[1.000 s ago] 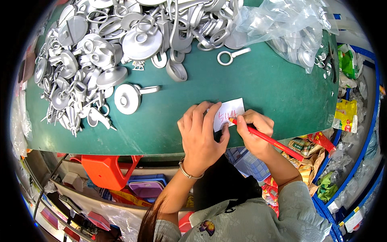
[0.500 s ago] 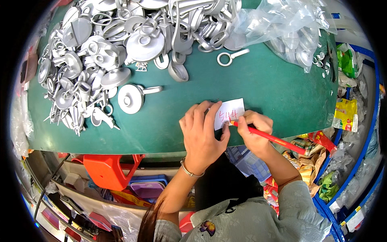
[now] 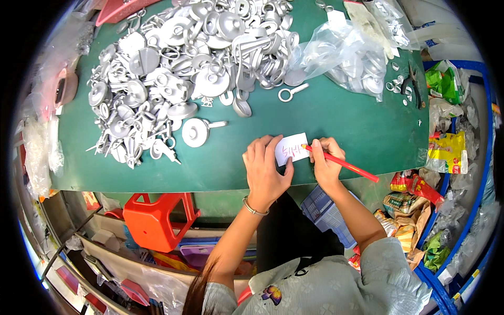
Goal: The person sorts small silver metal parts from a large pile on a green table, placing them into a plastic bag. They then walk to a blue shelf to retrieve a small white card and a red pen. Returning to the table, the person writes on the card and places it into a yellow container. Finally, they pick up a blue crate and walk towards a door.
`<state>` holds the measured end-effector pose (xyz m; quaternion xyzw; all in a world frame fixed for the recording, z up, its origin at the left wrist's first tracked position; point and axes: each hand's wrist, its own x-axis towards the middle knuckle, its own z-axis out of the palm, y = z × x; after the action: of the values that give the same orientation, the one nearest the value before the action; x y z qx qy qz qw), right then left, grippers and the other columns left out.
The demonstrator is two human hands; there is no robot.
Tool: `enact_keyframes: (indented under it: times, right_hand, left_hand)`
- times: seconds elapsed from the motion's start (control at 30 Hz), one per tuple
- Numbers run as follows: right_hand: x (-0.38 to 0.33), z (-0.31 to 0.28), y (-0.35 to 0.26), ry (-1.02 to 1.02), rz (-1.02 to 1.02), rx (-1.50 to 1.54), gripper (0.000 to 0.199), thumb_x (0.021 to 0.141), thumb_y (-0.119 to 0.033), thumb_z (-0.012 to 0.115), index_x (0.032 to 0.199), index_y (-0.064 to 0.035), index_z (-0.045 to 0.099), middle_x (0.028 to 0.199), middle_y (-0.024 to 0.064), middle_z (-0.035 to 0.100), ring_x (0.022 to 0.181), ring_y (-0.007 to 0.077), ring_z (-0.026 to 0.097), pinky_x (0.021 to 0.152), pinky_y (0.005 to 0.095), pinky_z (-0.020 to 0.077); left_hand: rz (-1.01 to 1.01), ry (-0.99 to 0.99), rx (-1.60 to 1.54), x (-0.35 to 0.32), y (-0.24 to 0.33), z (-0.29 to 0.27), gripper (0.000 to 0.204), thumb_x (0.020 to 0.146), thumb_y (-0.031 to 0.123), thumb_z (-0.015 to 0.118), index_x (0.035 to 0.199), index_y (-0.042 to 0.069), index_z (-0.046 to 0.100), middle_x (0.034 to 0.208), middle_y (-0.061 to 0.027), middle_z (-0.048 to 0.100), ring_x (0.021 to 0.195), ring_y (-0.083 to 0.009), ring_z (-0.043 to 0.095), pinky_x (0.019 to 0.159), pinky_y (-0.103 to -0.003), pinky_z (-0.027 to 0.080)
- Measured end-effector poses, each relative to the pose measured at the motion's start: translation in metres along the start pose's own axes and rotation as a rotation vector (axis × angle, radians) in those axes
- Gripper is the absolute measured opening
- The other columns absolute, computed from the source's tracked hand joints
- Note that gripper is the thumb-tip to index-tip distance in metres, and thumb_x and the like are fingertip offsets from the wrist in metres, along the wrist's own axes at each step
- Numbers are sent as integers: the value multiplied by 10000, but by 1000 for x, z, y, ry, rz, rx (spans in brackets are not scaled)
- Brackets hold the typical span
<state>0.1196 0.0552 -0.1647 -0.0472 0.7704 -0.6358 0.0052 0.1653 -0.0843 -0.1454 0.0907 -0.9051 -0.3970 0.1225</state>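
My left hand [image 3: 265, 168] lies flat on the green table [image 3: 336, 118], its fingers pinning the left edge of a small white paper slip [image 3: 292, 148] with red marks on it. My right hand [image 3: 325, 160] grips a red pencil [image 3: 344, 164], whose tip touches the slip's right end. Both hands sit close to the table's near edge. A silver bracelet circles my left wrist.
A big heap of silver metal parts [image 3: 178, 68] covers the far left of the table; one round part [image 3: 195, 131] and a ring-ended part [image 3: 291, 92] lie apart. Clear plastic bags [image 3: 346, 52] sit far right. An orange stool [image 3: 155, 218] stands below; packets [image 3: 446, 152] crowd the right.
The hands, slip and pencil hold nearly the same pose. The view has shifted slightly, so the table sits a little lower in the picture.
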Motion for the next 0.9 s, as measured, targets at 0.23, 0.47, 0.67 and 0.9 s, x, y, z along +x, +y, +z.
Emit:
enact_keyframes:
  times: [0.23,0.47,0.67,0.9]
  right_hand:
    - [1,2,0,-7,-6,-78,161,861,-73,539,725,4,498,565,22,518,475,52,463,440,200,378]
    - [2,3,-1,-2,-50,-86,174,880,-123,522,760,1,507,575,21,531,483,52,478,452,204,391]
    - [-1,2,-1,17,-53,-120,210,893,-164,506,760,-3,501,583,24,534,486,58,486,453,209,400]
    - [11,7,-11,145,182,237,285,901,-198,488,675,-26,484,520,18,494,424,81,449,394,224,339]
  left_hand:
    - [21,23,6,0,3,-3,504,624,90,646,1097,32,484,1027,-157,482,976,-320,442,826,-388,341]
    - [8,55,38,0,6,-2,544,623,85,639,1129,13,454,1007,-152,484,944,-313,443,829,-391,346]
    - [-7,55,16,-4,8,-2,551,624,68,629,1139,7,441,964,-140,487,911,-300,449,814,-377,351]
    - [21,21,36,-5,14,-11,570,627,103,624,1152,4,426,1042,-177,460,982,-339,424,810,-410,336]
